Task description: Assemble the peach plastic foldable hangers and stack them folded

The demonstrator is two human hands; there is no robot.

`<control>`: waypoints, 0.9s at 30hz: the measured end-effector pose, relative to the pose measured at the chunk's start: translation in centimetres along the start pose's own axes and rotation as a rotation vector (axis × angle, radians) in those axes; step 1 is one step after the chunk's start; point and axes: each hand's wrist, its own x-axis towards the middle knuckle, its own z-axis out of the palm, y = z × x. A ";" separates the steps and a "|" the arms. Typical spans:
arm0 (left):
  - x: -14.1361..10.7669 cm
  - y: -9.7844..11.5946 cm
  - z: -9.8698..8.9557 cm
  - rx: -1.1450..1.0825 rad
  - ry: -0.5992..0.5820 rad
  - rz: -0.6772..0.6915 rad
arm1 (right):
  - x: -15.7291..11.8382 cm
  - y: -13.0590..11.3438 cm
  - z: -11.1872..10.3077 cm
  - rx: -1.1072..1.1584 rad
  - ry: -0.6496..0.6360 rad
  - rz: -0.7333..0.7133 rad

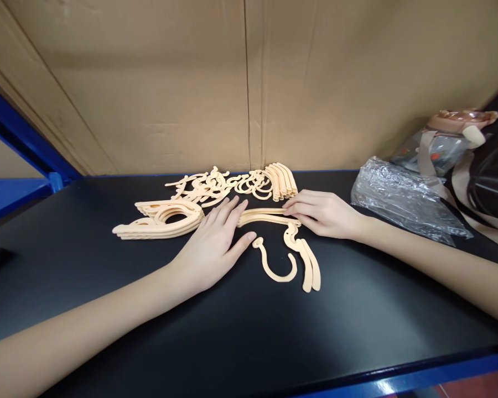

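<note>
My left hand [212,243] rests with fingers stretched out between a stack of folded beige plastic hangers [128,228] and a pair of curved hanger arms [263,216]. Its fingertips are close to the arms' left end. At their right end, my right hand [326,213] has its fingers closed on the hanger arms, partly hiding them. Just below it lies a folded hanger piece [307,265] with two arms side by side. A loose hanger hook [274,273] lies near my left thumb, its curve towards me.
Behind my hands lie a tangle of beige hooks and small parts [209,185] and a neat row of hanger arms [281,181]. Crumpled clear plastic [394,193], a bottle [444,141] and a dark bag [493,171] stand at right. A cardboard wall [170,83] backs the black table [240,342].
</note>
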 end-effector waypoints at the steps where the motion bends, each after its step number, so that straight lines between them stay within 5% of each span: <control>1: 0.0 0.0 0.0 0.010 0.009 0.000 | 0.0 -0.1 -0.1 0.015 0.000 0.006; 11: 0.2 -0.2 -0.2 -0.020 0.094 0.070 | 0.0 -0.5 -0.3 -0.015 0.035 -0.063; 20: 0.1 0.2 -0.3 0.038 0.138 0.068 | -0.1 -1.2 -0.8 -0.380 0.184 -0.258; 23: -0.1 0.6 -0.6 0.017 0.174 0.182 | 0.0 -2.1 -1.6 -0.436 0.197 -0.283; 27: -0.6 1.2 -1.2 0.007 0.157 0.509 | 0.2 -4.0 -2.8 -0.489 0.192 -0.356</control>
